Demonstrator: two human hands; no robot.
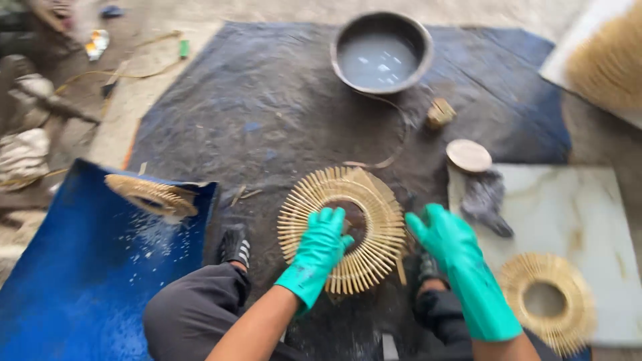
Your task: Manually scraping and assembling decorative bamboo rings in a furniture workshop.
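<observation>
We count three finished or part-finished rings of radiating bamboo sticks: one on the dark mat (267, 113) under the hands (342, 229), one on the blue sheet (73, 281) at the left (151, 194), and one on the pale marble slab (575, 207) at the right (547, 301). We see two hands in green rubber gloves, the left hand (319, 249) and the right hand (447, 239). There is one round metal bowl (382, 52) holding grey liquid, one small round wooden disc (469, 155), one crumpled grey rag (485, 200), and one small bundle of cut sticks (441, 112). At the top right we make out one large heap of straw-coloured fibres (612, 60), blurred. Two dark sandalled feet show by the knees.
</observation>
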